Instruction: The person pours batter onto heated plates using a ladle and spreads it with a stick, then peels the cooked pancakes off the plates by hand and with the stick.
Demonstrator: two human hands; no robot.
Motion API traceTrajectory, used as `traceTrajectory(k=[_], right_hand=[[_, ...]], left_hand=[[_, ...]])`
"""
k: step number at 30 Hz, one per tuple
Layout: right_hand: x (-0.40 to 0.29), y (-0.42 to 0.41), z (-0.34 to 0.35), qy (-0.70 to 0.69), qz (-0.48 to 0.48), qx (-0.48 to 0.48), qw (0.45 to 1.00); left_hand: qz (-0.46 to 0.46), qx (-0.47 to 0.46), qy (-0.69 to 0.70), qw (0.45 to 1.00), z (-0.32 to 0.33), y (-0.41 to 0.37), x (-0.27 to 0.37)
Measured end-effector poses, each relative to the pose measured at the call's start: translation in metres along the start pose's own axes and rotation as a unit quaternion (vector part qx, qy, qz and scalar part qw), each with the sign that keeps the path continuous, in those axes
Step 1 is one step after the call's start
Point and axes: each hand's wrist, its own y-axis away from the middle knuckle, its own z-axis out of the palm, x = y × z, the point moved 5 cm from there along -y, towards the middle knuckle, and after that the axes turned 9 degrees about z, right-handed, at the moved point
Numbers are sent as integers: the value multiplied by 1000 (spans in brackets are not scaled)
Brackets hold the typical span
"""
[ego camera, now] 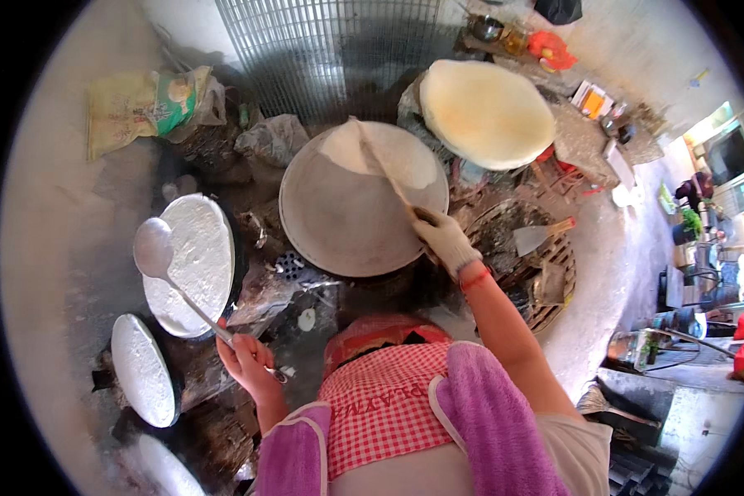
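Observation:
My left hand (pixel 248 363) grips the handle of a large metal ladle (pixel 153 248). Its bowl hangs over the edge of a wide basin of white batter (pixel 198 273). My right hand (pixel 444 240), in a pale work glove with a darkened palm, holds a long thin wooden spreader (pixel 385 167). That spreader lies across the round flat griddle (pixel 341 229), reaching its far rim. Pale batter (pixel 344 149) covers the far part of the griddle in a thin layer, while the near part shows bare grey surface.
A thick round stack of pale flatbreads (pixel 487 115) stands right of the griddle. A wooden-handled scraper (pixel 530 240) lies on a slatted basket (pixel 555 310). More white-filled basins (pixel 141 372) are at lower left. A printed sack (pixel 142 111) rests behind; a metal grille (pixel 335 56) stands beyond the griddle.

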Motion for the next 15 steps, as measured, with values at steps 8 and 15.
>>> traceTrajectory(k=[8, 15], right_hand=[[21, -25, -40, 72, -99, -23, 992], [-21, -16, 28, 130, -95, -126, 979]], left_hand=[[57, 83, -18, 995, -32, 38, 18], [52, 153, 0, 987, -47, 51, 16]])
